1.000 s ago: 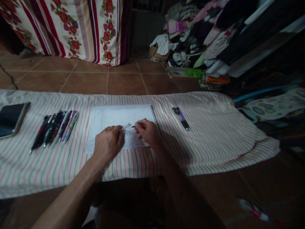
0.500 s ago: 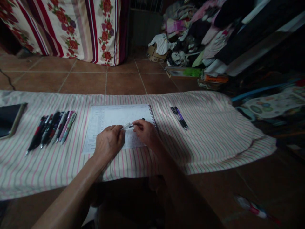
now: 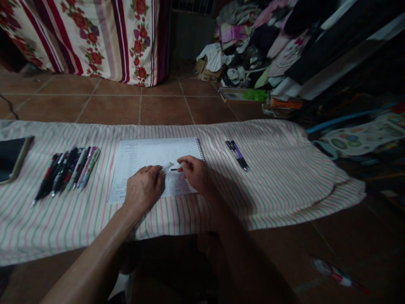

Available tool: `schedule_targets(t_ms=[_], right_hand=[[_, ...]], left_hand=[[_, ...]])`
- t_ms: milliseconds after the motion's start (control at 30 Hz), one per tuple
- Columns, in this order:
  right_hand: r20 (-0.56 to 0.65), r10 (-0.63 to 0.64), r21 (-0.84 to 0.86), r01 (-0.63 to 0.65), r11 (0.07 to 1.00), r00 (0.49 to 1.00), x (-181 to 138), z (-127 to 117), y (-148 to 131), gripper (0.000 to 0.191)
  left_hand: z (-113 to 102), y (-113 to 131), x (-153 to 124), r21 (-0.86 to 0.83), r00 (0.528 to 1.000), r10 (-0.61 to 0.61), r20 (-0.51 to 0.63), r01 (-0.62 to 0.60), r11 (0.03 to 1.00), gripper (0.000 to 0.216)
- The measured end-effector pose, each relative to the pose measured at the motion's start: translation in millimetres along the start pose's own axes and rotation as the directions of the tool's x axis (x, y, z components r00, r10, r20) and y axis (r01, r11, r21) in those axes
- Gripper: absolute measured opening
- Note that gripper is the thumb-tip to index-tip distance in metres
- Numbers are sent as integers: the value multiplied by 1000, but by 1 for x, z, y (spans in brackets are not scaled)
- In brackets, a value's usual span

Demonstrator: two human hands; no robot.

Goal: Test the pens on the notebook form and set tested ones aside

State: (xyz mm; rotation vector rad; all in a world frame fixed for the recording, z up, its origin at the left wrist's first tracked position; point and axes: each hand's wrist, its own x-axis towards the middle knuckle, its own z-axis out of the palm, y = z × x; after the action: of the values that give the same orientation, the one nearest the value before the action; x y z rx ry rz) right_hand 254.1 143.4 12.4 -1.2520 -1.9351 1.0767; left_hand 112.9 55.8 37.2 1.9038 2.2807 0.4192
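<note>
My left hand (image 3: 144, 183) is closed on a clear pen barrel (image 3: 167, 166) above the lower part of an open spiral notebook (image 3: 152, 152). Facing it from the right, my right hand (image 3: 195, 172) pinches a thin dark pen part (image 3: 174, 169), whose tip points at the barrel; its other end is hidden by the fingers. A small gap seems to lie between the two pieces. To the right of the notebook lie two pens, one black (image 3: 234, 151) and one purple and black (image 3: 240, 156).
A row of several pens (image 3: 68, 171) lies left of the notebook, with a dark tablet (image 3: 12, 158) at the far left. Striped cloth (image 3: 278, 177) covers the low table. Beyond the tiled floor (image 3: 164, 105) are a floral curtain (image 3: 109, 42) and piled clothes (image 3: 240, 38).
My right fingers have shifted and loosened a little, and the dark end that stuck up behind them no longer shows. The left hand has hardly moved.
</note>
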Motion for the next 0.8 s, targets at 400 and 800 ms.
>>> schedule_targets(t_ms=[400,800], right_hand=[[-94,56,77,-49,996,994,4,-18,-3,19],[6,43,166,-44,985,999,0,-11,-6,23]], left_hand=[[-1,2,-1,33,1000,24,4,-24,999,28],[4,3,-2,12,997,68,-47,-68,998,30]])
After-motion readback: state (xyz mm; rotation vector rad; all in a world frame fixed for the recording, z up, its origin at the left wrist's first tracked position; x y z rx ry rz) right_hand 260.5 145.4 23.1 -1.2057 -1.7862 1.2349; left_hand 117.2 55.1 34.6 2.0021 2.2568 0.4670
